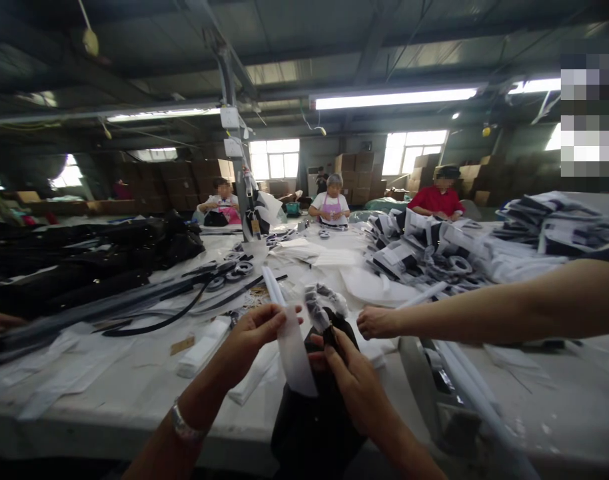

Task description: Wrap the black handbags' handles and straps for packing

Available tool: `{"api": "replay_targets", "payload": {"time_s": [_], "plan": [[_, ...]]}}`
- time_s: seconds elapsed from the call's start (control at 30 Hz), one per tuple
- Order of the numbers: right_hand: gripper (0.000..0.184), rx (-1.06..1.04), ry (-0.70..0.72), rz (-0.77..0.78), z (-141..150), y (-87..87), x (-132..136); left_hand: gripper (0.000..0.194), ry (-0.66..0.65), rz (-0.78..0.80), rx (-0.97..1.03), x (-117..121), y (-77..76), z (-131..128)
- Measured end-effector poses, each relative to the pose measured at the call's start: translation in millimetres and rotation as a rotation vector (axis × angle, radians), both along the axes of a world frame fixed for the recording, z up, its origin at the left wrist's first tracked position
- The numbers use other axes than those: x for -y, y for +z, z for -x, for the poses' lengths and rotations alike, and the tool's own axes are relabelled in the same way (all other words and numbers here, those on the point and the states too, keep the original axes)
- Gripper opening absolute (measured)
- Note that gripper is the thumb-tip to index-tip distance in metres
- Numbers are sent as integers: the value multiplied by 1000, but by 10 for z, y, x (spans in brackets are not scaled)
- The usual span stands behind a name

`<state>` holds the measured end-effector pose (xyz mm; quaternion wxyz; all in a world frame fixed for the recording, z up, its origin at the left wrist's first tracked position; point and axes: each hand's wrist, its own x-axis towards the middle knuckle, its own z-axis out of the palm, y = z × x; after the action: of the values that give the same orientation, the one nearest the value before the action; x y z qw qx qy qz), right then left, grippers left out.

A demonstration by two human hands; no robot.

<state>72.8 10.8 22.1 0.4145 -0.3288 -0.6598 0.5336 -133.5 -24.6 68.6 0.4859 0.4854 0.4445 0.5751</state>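
Observation:
My left hand (254, 340) pinches the upper end of a white translucent strip (295, 357) between thumb and fingers. The strip hangs down in front of a black bag (312, 433), which stands close to me at the table's front edge. My right hand (354, 377) is closed around a black strap at the top of this bag. Just above these fingers rises a curved handle (315, 303) wrapped in clear plastic. Part of the bag's top lies hidden behind the strip and my right hand.
From the right, another person's arm (484, 300) reaches over the table (149, 387), beside a grey tape dispenser (427, 387). Black bags (109, 267) are heaped at left, wrapped pieces (434, 247) at right. Folded white sheets (204, 347) lie near my left arm. Several people work across the table.

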Motion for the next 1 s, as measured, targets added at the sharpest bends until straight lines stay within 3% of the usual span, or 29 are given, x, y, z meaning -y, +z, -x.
{"api": "replay_targets", "payload": {"time_s": [0.07, 0.17, 0.23, 0.33, 0.4, 0.5, 0.63, 0.83, 0.93, 1.0], "plan": [[38, -99, 67, 137, -3, -25, -16, 30, 168, -25, -31, -62, -29, 149], [37, -272, 135, 309, 20, -35, -40, 41, 484, -102, -234, -269, -94, 397], [39, -420, 155, 383, 45, -36, -51, 44, 564, -107, -362, -424, -149, 540], [35, -593, 200, 527, 76, -27, -51, 38, 532, -61, -465, -533, -239, 644], [34, -654, 232, 598, 101, -10, -37, 39, 517, -30, -513, -481, -284, 609], [36, -680, 198, 553, 172, 24, 2, 47, 410, 60, -502, -282, -272, 416], [38, -614, 154, 386, 312, 48, 89, 63, 68, 265, -193, -113, -27, 98], [35, -526, 178, 391, 456, 44, 172, 33, -22, 142, -92, -265, 465, -136], [43, -487, 171, 364, 547, 27, 119, 30, -36, 51, -272, -327, 577, -209], [44, -490, 135, 295, 613, 7, 65, 32, -5, -55, -570, -360, 598, -232]]}}
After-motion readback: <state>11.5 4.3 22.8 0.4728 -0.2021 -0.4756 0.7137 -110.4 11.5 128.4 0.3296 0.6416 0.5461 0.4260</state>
